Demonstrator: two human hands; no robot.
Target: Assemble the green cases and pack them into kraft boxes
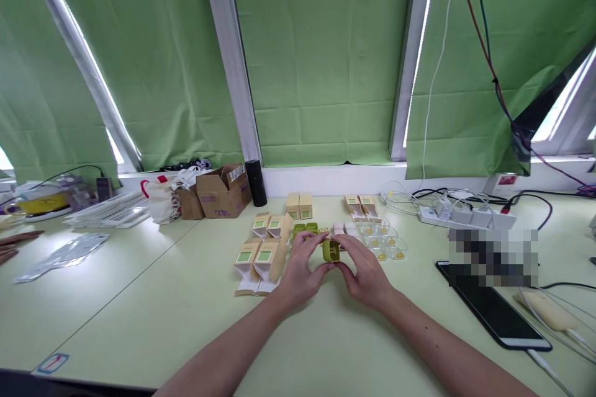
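Between my two hands is a small olive-green plastic case (331, 252), its hollow side facing me, held just above the table. My left hand (302, 273) pinches its left side with thumb and fingers. From the right, my right hand (367, 273) grips the same case, thumb below and fingers above. Just behind lie more green cases (305, 227), partly covered by my left fingers. Clear plastic cups with yellow centres (382, 240) stand right of my right hand. Open cardboard boxes with green labels (261, 257) lie left of my left hand.
At the back are closed small boxes (298, 205), open small boxes (362, 207), a brown carton (224, 193) and a black cylinder (256, 183). On the right are a power strip (465, 217), cables and a dark tablet (493, 307). Clear plastic packaging (63, 256) lies left.
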